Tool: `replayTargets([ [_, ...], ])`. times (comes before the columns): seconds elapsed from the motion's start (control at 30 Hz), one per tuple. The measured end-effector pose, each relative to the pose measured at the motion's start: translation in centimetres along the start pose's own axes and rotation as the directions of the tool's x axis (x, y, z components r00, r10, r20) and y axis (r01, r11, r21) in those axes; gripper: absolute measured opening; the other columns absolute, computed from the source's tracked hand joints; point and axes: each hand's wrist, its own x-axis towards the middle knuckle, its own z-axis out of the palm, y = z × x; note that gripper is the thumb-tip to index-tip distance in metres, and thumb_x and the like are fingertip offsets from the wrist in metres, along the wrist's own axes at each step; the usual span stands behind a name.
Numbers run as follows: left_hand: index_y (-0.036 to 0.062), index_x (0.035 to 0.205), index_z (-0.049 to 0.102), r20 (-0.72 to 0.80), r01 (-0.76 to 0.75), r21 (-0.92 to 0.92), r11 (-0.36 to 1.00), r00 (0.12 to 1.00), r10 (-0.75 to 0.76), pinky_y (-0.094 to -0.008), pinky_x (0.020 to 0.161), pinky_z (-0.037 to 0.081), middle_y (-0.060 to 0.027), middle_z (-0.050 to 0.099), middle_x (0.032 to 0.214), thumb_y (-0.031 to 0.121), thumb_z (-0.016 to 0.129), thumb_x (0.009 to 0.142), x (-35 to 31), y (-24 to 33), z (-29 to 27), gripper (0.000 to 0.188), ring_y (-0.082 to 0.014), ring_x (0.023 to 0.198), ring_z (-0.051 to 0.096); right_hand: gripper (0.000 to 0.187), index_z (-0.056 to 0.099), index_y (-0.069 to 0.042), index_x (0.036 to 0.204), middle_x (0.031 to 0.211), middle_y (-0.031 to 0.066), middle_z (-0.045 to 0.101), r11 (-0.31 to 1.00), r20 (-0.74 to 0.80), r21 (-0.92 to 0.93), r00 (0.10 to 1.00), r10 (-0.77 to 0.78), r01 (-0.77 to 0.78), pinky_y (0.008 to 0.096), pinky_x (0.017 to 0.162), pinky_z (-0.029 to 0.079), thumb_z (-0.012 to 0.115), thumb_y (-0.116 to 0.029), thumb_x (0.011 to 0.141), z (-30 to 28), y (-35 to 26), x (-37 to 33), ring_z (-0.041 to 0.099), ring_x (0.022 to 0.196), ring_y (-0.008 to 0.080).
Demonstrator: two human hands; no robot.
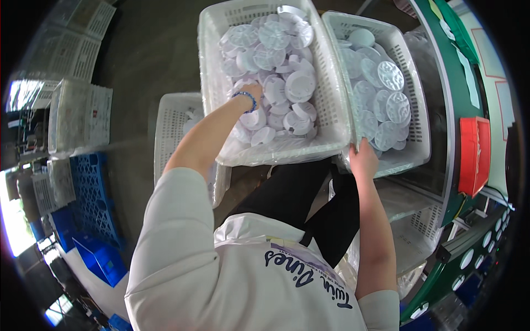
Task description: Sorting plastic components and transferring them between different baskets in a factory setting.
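Observation:
A white plastic basket (207, 71), lined with clear film, is full of white and clear round plastic covers (301, 85). Into its left part reaches my left hand (252, 95), a blue bead bracelet at the wrist. Its fingers are bent down among the covers and partly hidden, so I cannot tell whether they grip one. My right hand (363, 159) is closed on the rim at the near right corner of this basket, where the second basket (422, 118) adjoins it. That basket holds clear and white round discs (381, 102).
Lower at the left stands another white basket (165, 124) with a few white pieces. A green-topped bench (441, 60) with a red bin (475, 154) runs along the right. Stacked crates (80, 118), a blue pallet (94, 193) and a blue bin (99, 259) are at the left.

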Motion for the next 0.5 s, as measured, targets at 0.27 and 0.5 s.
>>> replayTargets([
  [0.27,-0.0122,0.128,0.029,0.136,0.488,-0.690,0.534,0.812,-0.567,-0.0391,0.096,0.043,-0.0340,0.046,0.124,0.044,0.073,0.066,5.3,7.2,1.9,0.094,-0.0405,0.116,0.049,0.032,0.052,-0.003,0.100,0.072,0.0170,0.062,0.999,0.060,0.020,0.997,0.039,-0.040,0.0492,0.059,0.046,0.060,-0.028,0.082,-1.0,1.0,-0.1,0.061,0.068,0.0372],
  [0.5,-0.0031,0.123,0.046,-0.169,0.270,-0.728,0.630,0.820,-0.547,-0.0393,0.086,0.046,-0.0203,0.058,0.112,0.041,0.074,0.067,1.0,5.4,-2.6,0.076,-0.0334,0.101,0.058,0.031,0.052,-0.004,0.100,0.073,0.0176,0.062,0.999,0.057,0.045,0.998,0.019,-0.021,0.0489,0.061,0.047,0.059,-0.029,0.082,-0.5,1.1,-0.2,0.061,0.070,0.0374],
])
